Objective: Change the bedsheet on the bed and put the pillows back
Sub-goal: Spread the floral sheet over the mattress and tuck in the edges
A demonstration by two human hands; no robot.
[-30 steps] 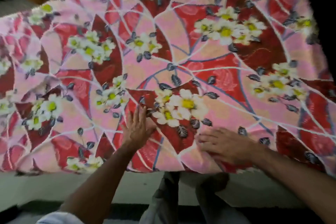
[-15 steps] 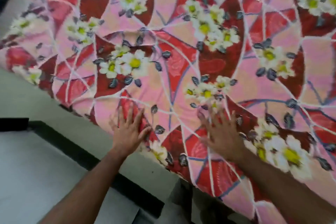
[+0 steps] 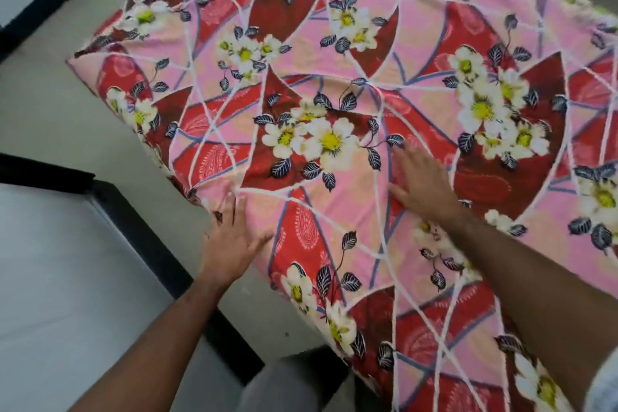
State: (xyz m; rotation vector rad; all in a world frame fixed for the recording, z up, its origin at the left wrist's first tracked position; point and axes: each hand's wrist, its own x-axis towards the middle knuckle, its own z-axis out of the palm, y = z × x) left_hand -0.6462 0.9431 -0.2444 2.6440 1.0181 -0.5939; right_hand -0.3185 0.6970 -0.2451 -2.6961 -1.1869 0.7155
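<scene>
— Where is the bedsheet (image 3: 334,84) lying?

— We are seeing it spread flat across the whole bed, pink and red with white flowers, its near edge hanging over the side above the pale floor (image 3: 43,104).

— And what are our hands doing?

— We are pressing both down flat, fingers straight and spread, well apart: the left hand (image 3: 230,241) at the sheet's near edge, the right hand (image 3: 423,182) further in.
</scene>
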